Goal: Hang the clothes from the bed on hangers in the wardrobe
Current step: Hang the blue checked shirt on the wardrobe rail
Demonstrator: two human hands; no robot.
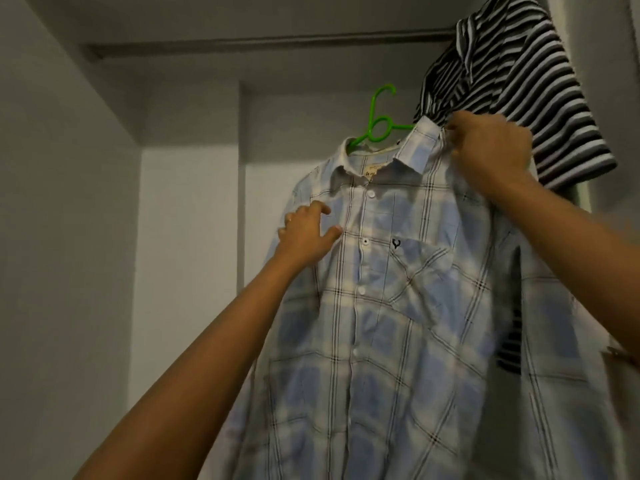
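A light blue and white checked shirt [388, 306] sits on a green plastic hanger [375, 121], whose hook sticks up free below the wardrobe rail [263, 41]. My right hand [488, 147] pinches the shirt's shoulder next to the collar, at the hanger's right end. My left hand [306, 237] holds the shirt front below its left shoulder, thumb and fingers curled round the cloth. A black and white striped shirt [512, 84] hangs on the rail at the upper right, just behind my right hand.
The wardrobe's grey side wall [69, 202] stands at the left and its back panel [194, 202] behind the shirt. The rail runs bare to the left of the striped shirt.
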